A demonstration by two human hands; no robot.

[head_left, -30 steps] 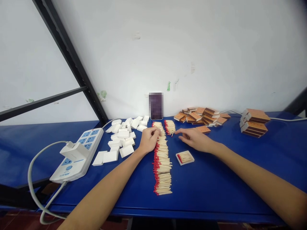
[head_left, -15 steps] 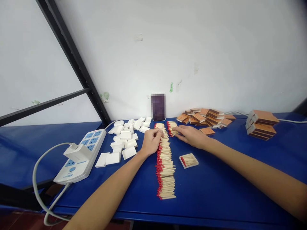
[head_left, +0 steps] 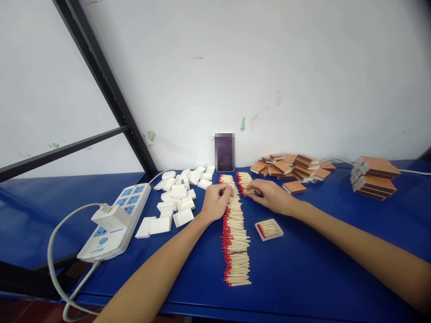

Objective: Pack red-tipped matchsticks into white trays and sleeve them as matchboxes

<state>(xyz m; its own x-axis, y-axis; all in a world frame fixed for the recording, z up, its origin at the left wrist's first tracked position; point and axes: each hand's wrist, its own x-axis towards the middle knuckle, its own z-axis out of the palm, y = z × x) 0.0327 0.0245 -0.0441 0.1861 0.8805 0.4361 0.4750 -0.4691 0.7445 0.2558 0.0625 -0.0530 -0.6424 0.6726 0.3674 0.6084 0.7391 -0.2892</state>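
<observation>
A long row of red-tipped matches (head_left: 235, 237) runs down the middle of the blue table (head_left: 319, 255). My left hand (head_left: 215, 202) rests curled on the far part of that row, fingers pressed on the matches. A shorter second row of matches (head_left: 243, 181) lies just right of it. My right hand (head_left: 271, 195) pinches at matches at the near end of this short row. A small white tray (head_left: 268, 229) with some matches in it lies near my right wrist.
Several empty white trays (head_left: 177, 199) lie left of the matches. A white power strip (head_left: 116, 215) with a plugged adapter sits at the left. Orange matchbox sleeves (head_left: 292, 165) are heaped behind, another stack (head_left: 373, 177) at the far right. A dark upright card (head_left: 224, 151) leans on the wall.
My right hand moved left from the bare table onto the short row of matches and closed its fingertips there. My left hand stayed on the long row.
</observation>
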